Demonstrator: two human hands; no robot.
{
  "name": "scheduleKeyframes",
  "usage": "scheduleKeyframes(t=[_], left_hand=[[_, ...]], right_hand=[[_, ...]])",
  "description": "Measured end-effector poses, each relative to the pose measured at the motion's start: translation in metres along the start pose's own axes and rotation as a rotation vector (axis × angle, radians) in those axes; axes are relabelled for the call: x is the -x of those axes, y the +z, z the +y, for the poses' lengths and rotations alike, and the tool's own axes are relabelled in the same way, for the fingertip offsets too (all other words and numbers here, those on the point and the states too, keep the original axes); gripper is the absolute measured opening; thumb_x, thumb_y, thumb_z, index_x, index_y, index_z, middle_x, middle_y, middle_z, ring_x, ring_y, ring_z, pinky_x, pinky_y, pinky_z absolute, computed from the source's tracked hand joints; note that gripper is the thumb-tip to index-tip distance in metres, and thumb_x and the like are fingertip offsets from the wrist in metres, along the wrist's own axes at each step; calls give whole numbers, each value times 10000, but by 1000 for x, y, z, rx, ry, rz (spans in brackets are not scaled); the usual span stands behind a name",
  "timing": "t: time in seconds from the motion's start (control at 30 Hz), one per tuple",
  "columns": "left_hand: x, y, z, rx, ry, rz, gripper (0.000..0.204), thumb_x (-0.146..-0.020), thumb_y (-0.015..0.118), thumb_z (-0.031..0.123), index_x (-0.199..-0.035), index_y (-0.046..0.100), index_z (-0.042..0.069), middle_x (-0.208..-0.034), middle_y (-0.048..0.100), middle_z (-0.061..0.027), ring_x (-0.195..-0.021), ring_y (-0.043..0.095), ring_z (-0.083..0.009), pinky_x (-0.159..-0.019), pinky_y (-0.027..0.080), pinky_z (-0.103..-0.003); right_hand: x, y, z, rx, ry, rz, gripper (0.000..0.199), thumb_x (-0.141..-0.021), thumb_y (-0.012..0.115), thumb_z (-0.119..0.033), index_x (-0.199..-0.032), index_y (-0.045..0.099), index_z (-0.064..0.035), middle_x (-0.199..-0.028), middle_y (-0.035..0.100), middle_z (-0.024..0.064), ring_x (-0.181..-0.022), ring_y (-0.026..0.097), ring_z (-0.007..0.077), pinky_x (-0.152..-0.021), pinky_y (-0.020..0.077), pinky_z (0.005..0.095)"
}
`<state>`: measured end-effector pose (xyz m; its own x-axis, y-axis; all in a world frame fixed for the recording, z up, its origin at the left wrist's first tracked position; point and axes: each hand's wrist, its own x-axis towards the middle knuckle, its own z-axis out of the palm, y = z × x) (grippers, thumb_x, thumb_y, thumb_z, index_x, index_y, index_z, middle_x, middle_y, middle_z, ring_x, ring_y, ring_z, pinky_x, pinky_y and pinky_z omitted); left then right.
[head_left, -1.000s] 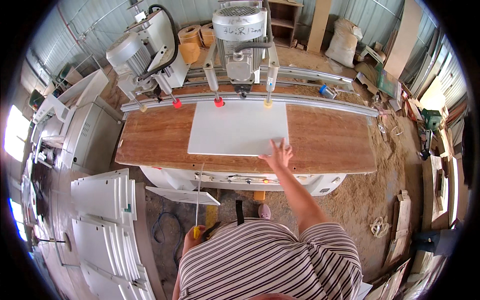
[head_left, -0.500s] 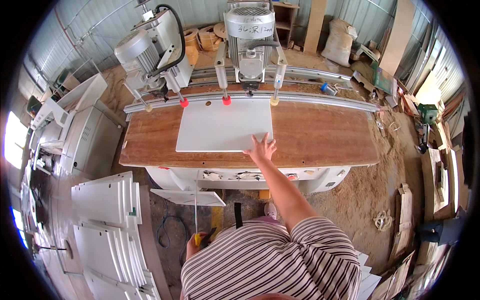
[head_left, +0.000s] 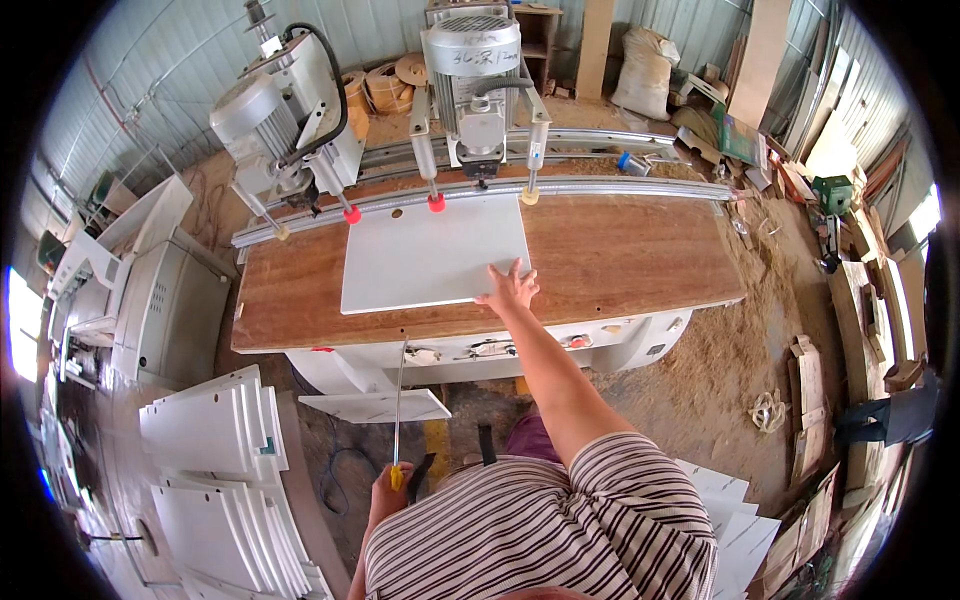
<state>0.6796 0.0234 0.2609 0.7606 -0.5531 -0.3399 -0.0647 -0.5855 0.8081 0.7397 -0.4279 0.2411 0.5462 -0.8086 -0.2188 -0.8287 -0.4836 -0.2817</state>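
A white rectangular panel [head_left: 430, 262] lies flat on the brown wooden tabletop [head_left: 630, 250], its far side by the red-tipped posts of the drilling machine. My right hand [head_left: 511, 288] rests on the panel's near right corner, fingers spread and thumb at the front edge. Low on the left, my left hand [head_left: 388, 492] is closed round a yellow-handled tool [head_left: 398, 478] with a long thin metal shaft pointing away, its tip near the table's front edge. The tool's exact kind is unclear. A small dark hole [head_left: 397, 213] shows near the panel's far edge.
Two motor drill heads [head_left: 472, 85] stand over the table's back rail. White panels [head_left: 205, 430] are stacked left, more panels [head_left: 725, 505] low right. A marbled board [head_left: 380, 405] leans below the table. Sawdust [head_left: 700, 380] and wood scraps lie right; a blue hose [head_left: 340, 480] crosses the floor.
The whole view has shifted and tilted slightly. My left hand and the tool show more fully, the shaft leaning more to the right. My right hand stays at the panel's near right corner.
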Motion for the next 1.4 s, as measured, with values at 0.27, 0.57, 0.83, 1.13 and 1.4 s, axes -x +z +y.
scheduleKeyframes(t=[0.27,0.57,0.83,1.13,1.4], left_hand=[[4,1,12,82,51,18,140,-856,634,115,-981,618,55,-827,650,-91,-759,637,-182,-683,484,-284],[3,6,14,351,-14,2,160,-827,634,104,-986,625,81,-766,631,-93,-698,629,-162,-635,482,-281],[-1,14,49,66,57,93,156,-834,620,97,-989,624,83,-770,639,-110,-703,650,-184,-624,487,-298],[-5,29,72,275,-9,60,139,-863,596,51,-1000,618,43,-750,641,-37,-664,601,-137,-610,475,-267],[-16,12,58,832,-409,-167,155,-875,550,21,-1013,616,42,-746,585,-22,-635,517,-70,-560,411,-226]], right_hand=[[-4,1,3,28,-23,1,868,-601,784,-527,-1361,395,-373,-1516,143,170,-1333,138,527,-1002,266,633],[-5,-3,3,38,-50,-28,882,-613,765,-561,-1380,366,-383,-1522,114,185,-1328,153,528,-1013,284,600],[0,-2,13,46,-162,40,831,-680,710,-568,-1396,353,-343,-1508,125,216,-1312,174,530,-1008,289,575],[-17,28,63,-222,-284,209,788,-780,667,-425,-1415,317,-116,-1473,220,224,-1331,251,420,-1055,283,488],[-57,43,114,-791,-253,279,420,-873,548,-159,-1259,503,1,-1124,611,209,-1002,607,330,-860,481,378]])
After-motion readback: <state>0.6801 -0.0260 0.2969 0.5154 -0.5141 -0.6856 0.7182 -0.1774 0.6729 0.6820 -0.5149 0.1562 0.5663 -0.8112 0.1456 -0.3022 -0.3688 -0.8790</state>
